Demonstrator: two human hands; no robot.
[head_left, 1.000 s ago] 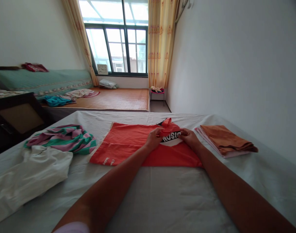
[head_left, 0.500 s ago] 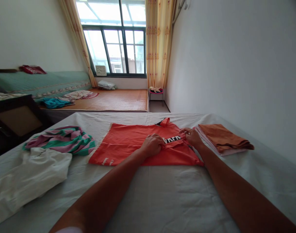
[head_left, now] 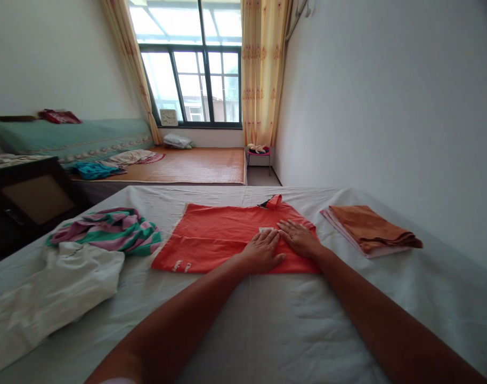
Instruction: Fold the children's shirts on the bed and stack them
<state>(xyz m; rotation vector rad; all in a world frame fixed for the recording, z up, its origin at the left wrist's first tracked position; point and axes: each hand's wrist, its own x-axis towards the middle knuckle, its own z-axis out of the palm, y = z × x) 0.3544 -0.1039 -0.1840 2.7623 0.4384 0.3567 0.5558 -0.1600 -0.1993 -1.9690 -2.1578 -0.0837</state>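
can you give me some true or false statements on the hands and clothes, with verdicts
1. The left hand and right hand lie palm down on the red-orange garment. True.
2. The striped garment is folded into a neat square. False: the striped garment lies crumpled.
3. The brown cloth lies folded on top of a pink cloth. True.
4. The white garment is in the right hand. False: the white garment lies at the left, beside the striped garment.

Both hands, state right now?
Left hand: open, palm down on the red-orange shirt, holding nothing.
Right hand: open, laid flat on the same shirt, holding nothing.
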